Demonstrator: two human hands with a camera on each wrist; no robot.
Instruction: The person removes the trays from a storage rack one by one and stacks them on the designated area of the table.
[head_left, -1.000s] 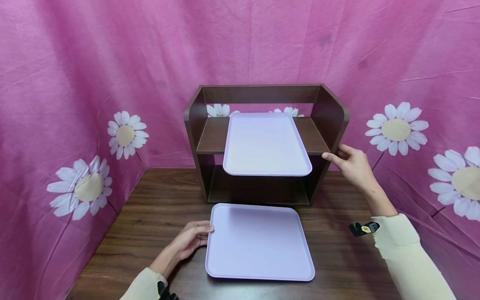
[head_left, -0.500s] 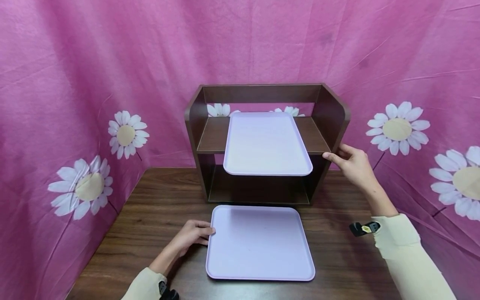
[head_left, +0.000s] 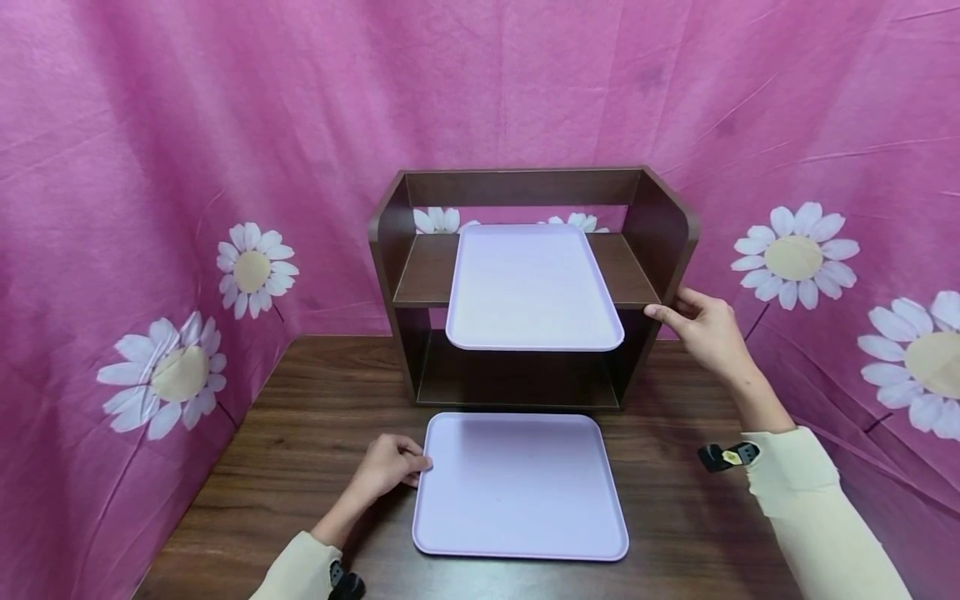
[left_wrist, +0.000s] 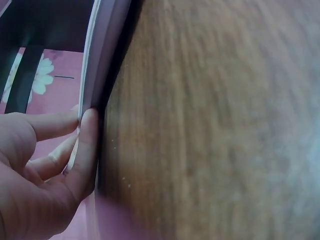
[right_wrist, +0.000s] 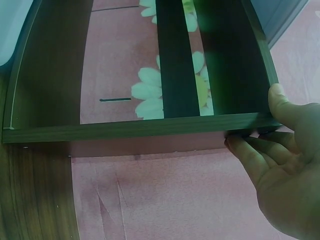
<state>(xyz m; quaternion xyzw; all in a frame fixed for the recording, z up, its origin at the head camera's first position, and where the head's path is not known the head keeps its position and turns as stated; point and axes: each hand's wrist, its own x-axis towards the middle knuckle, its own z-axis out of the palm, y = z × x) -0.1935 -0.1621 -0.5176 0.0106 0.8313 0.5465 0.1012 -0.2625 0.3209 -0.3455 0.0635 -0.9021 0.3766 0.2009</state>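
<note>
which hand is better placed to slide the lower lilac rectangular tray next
Left, most likely: the left hand pinches the left edge of that lower lilac rectangular tray. The right hand is farther off, gripping the right side of the dark brown wood-look shelf unit.

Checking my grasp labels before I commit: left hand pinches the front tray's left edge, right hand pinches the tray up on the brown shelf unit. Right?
Not the right hand: it grips the right side panel of the brown shelf unit, as the right wrist view shows. The left hand does pinch the front tray's left edge.
</note>
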